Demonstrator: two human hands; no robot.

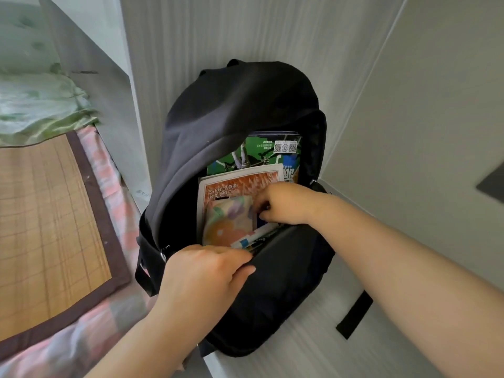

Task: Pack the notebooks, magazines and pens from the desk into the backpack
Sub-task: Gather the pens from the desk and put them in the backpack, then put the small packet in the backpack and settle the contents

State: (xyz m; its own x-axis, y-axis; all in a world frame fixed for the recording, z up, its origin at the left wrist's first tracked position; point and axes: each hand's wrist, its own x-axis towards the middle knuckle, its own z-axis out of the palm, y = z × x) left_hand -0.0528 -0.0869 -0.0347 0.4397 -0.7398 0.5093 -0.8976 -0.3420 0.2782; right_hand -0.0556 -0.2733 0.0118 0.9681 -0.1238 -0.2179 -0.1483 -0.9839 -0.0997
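Observation:
A black backpack (pixel 240 110) lies open on the white desk (pixel 308 347), its mouth facing me. Inside stand a green magazine (pixel 259 151), an orange-and-white magazine (pixel 240 181) and a notebook with a pastel fruit cover (pixel 229 222). Several pens (pixel 253 238) lie along the near edge of the opening. My left hand (pixel 201 271) grips the backpack's front rim and holds it down. My right hand (pixel 283 204) reaches into the opening, fingers curled on a small dark item next to the notebook; what it is I cannot tell.
A bed with a bamboo mat (pixel 46 219), a pink checked sheet (pixel 109 170) and a green quilt (pixel 41 105) lies at the left. A white partition (pixel 120 105) stands between bed and desk. A backpack strap (pixel 354 315) hangs over the desk at the right. Grey walls close in behind.

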